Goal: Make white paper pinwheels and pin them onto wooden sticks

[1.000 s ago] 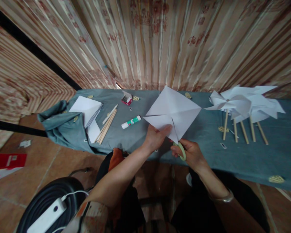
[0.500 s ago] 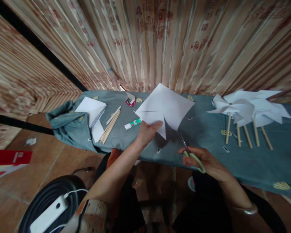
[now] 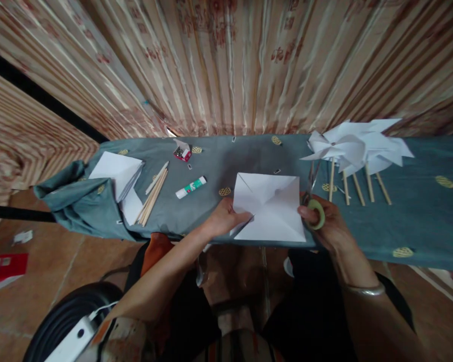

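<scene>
Nearest me, the left hand (image 3: 226,219) pinches the left edge of a square, slit white paper sheet (image 3: 270,208), while the right hand (image 3: 334,223) grips pale-green-handled metal scissors (image 3: 322,215) beside it. The sheet, over the near side of the grey-green cloth-covered table (image 3: 219,156), looks light, floppy and likely to tear at its slits, so it's best held by uncut edges. Beyond lie white paper pinwheels on wooden sticks (image 3: 379,141).

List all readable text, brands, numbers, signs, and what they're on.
None legible.
Glue stick: pale marks on green label, blurred.
Small red box: print too small.
Red item on floor: pale label, unreadable.
Curtain: reddish motifs, blurred.
Held paper: no print visible.
</scene>
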